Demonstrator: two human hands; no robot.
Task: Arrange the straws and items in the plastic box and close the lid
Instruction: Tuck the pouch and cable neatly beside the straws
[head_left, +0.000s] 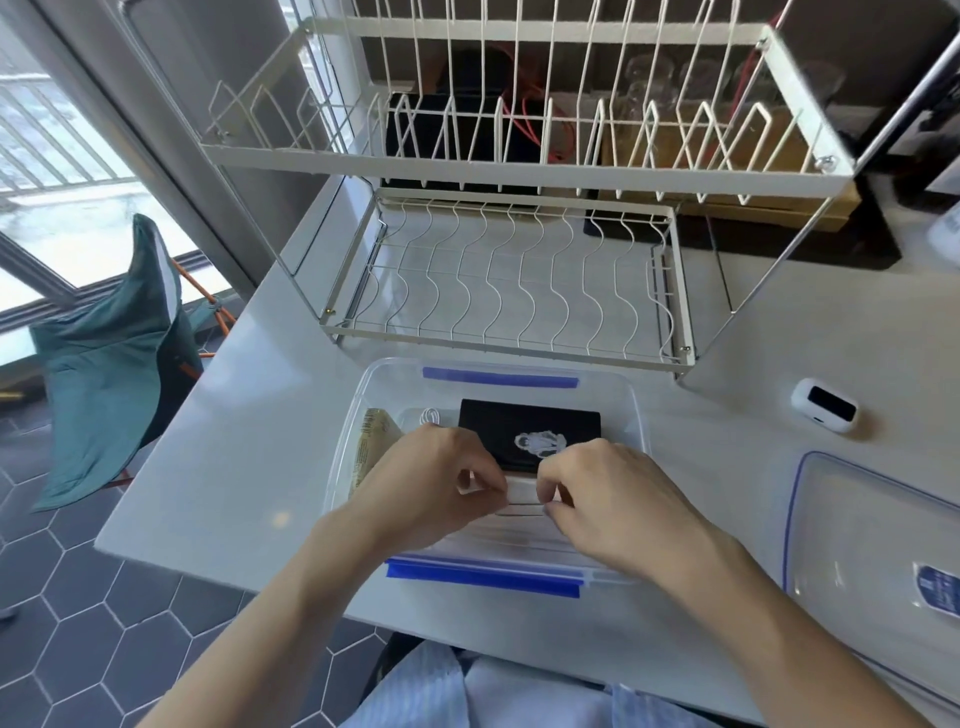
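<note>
A clear plastic box (631, 402) with blue latches stands open on the white table in front of me. Inside lie a black card case (524, 422) with a white figure print, a tan packet (371, 441) along the left wall, a small white coil (430, 415), and pale wrapped straws (522, 514) along the near side. My left hand (431, 483) and my right hand (613, 499) are both inside the box, fingertips pinching the same straw bundle from either end. The clear lid (852, 525) with a blue rim lies flat to the right.
A white two-tier wire dish rack (514, 291) stands just behind the box. A small white device (825, 405) with a black screen sits at the right. A teal folding chair (119, 364) is off the table's left edge, over a hexagon-tiled floor.
</note>
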